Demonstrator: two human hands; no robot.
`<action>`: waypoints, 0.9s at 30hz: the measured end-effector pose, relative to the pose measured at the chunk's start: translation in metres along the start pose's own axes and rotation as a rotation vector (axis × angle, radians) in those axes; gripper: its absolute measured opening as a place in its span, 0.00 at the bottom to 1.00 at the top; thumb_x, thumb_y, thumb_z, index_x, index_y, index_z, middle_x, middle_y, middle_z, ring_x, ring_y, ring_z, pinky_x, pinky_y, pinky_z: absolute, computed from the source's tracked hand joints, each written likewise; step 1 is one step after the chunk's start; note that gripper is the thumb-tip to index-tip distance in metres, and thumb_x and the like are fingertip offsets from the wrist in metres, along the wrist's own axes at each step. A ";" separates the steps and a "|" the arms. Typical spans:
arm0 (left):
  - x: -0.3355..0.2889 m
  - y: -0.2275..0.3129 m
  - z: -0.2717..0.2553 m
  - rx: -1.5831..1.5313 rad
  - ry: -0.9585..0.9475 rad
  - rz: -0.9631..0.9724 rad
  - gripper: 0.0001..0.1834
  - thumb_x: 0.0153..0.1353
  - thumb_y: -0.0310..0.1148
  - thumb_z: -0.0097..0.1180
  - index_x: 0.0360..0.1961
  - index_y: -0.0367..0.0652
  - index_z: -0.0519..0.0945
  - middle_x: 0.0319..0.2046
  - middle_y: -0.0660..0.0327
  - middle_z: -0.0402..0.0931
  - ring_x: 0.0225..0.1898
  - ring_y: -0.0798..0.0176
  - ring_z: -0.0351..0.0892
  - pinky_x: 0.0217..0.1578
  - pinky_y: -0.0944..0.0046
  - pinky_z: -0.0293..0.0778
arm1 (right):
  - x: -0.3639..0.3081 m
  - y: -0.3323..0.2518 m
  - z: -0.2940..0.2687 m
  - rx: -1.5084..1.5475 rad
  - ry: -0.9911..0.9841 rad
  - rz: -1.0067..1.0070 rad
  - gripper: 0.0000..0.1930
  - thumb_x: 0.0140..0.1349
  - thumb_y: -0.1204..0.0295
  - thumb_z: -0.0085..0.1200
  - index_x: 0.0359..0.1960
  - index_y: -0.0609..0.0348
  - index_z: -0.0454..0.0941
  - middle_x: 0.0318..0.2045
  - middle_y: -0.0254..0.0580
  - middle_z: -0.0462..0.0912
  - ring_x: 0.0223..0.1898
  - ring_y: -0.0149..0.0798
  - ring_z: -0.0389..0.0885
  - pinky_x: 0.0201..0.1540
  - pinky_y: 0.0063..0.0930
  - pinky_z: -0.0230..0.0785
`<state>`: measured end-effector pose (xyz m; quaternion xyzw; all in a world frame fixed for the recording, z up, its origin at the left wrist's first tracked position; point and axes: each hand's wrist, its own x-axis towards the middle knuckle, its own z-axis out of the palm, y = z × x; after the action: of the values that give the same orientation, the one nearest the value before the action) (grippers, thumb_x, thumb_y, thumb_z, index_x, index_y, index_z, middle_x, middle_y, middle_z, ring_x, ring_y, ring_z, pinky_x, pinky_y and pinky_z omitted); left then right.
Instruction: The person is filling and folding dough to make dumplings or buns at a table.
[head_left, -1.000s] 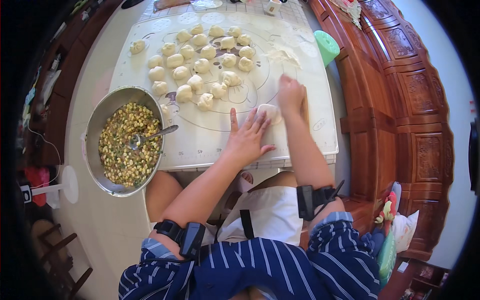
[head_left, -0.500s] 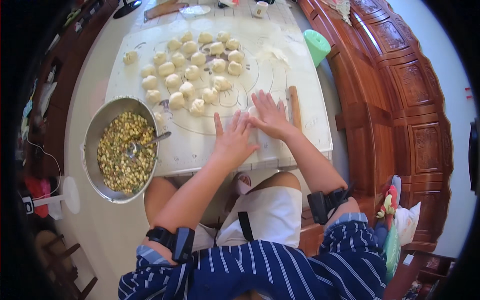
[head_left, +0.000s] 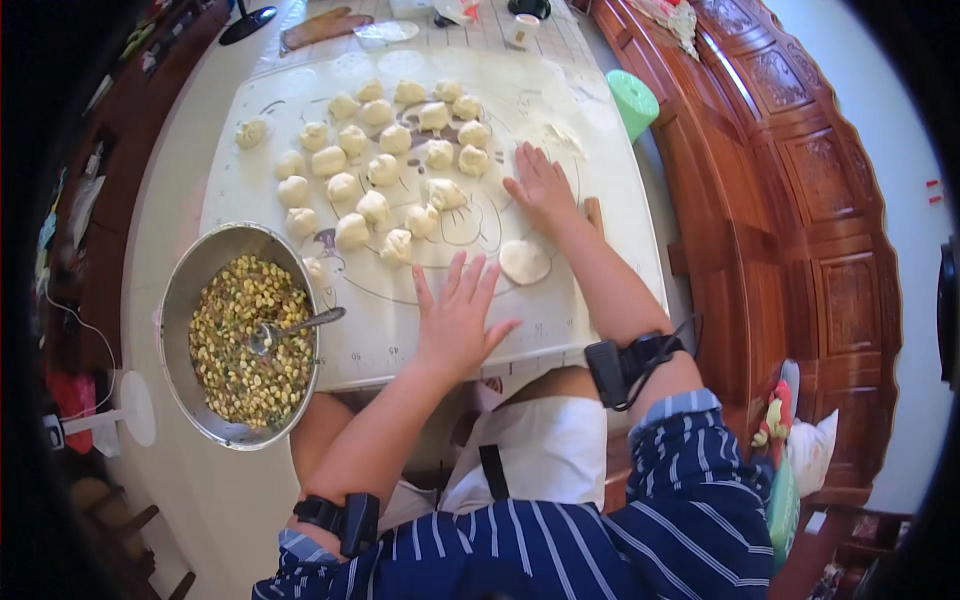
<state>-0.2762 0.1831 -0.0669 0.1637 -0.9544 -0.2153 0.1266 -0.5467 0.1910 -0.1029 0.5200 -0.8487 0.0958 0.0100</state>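
Observation:
A flattened round of dough lies on the white printed mat near its front edge. To the left of it is my left hand, fingers spread and holding nothing. Beyond the round, my right hand reaches over the mat with its fingers stretched out, near a patch of flour. Part of a wooden rolling pin shows beside my right wrist; my forearm hides the rest. Several pale dough pieces are spread over the mat's middle and far left.
A metal bowl of chopped yellow and green filling, with a spoon in it, stands at the left front corner. A green bin and carved wooden furniture flank the table's right side.
My hands have moved apart, the right going farther away and the left slightly nearer. The flattened dough round, mostly covered by my hands before, is now uncovered.

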 end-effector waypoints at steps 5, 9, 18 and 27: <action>0.006 -0.004 0.004 -0.011 0.033 0.001 0.39 0.57 0.56 0.52 0.65 0.44 0.61 0.64 0.54 0.58 0.69 0.51 0.47 0.63 0.30 0.27 | -0.069 0.017 -0.030 0.854 -0.373 0.171 0.29 0.69 0.53 0.35 0.66 0.57 0.55 0.68 0.47 0.54 0.70 0.45 0.48 0.70 0.42 0.38; 0.003 0.000 0.005 0.049 -0.029 0.018 0.41 0.57 0.58 0.52 0.65 0.44 0.59 0.66 0.57 0.55 0.70 0.54 0.44 0.63 0.31 0.26 | -0.144 -0.034 -0.035 0.262 -0.186 -0.207 0.34 0.66 0.50 0.39 0.68 0.54 0.51 0.70 0.45 0.48 0.71 0.45 0.44 0.70 0.45 0.35; -0.001 0.006 0.005 0.102 -0.227 0.020 0.42 0.57 0.58 0.52 0.65 0.43 0.59 0.68 0.60 0.50 0.71 0.58 0.41 0.63 0.31 0.26 | -0.144 -0.055 -0.033 0.063 -0.107 -0.182 0.43 0.58 0.43 0.46 0.70 0.50 0.46 0.71 0.41 0.44 0.71 0.46 0.41 0.69 0.53 0.33; 0.003 -0.003 -0.004 0.070 -0.139 0.013 0.39 0.56 0.53 0.55 0.63 0.42 0.62 0.66 0.57 0.56 0.70 0.55 0.45 0.64 0.32 0.32 | -0.139 -0.039 -0.061 -0.127 0.001 -0.139 0.41 0.54 0.48 0.55 0.66 0.52 0.56 0.67 0.45 0.56 0.67 0.50 0.52 0.66 0.51 0.45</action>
<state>-0.2773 0.1779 -0.0639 0.1464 -0.9689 -0.1917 0.0556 -0.4533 0.3067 -0.0528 0.5760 -0.8149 0.0413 0.0502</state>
